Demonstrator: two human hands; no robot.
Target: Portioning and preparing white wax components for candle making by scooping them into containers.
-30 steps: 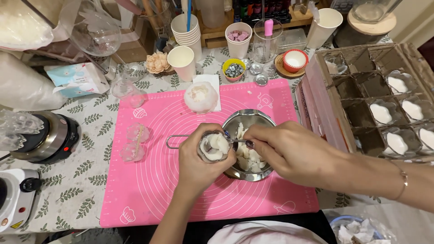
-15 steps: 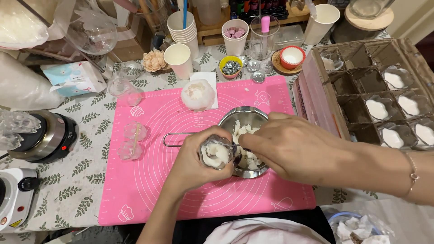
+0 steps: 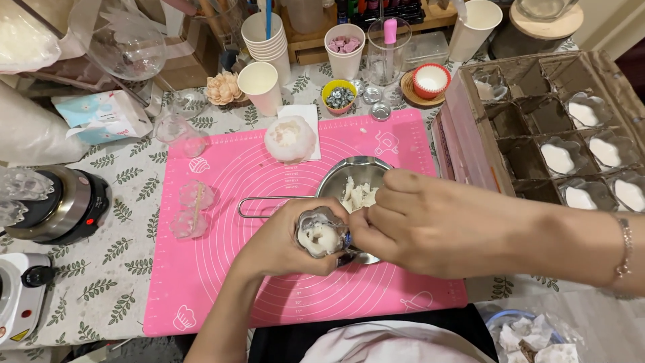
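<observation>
My left hand [image 3: 282,245] grips a small clear flower-shaped mould [image 3: 321,235] filled with white wax, held over the pink silicone mat [image 3: 222,282]. My right hand [image 3: 430,225] comes in from the right, its fingertips pinched at the mould's right edge on the white filling. Just behind both hands sits a small steel pot [image 3: 356,173] with a wire handle, holding white wax flakes. A white flower-shaped wax piece [image 3: 289,138] rests on a paper napkin at the mat's far edge.
Two empty clear moulds [image 3: 191,208] lie on the mat's left side. A cardboard divider box [image 3: 571,141] with filled moulds stands at right. Paper cups [image 3: 263,84], small bowls and jars line the back. Two electric heaters [image 3: 60,205] sit at left.
Both hands have shifted slightly toward me with the mould. My right hand has come down from the pot onto the mould's edge.
</observation>
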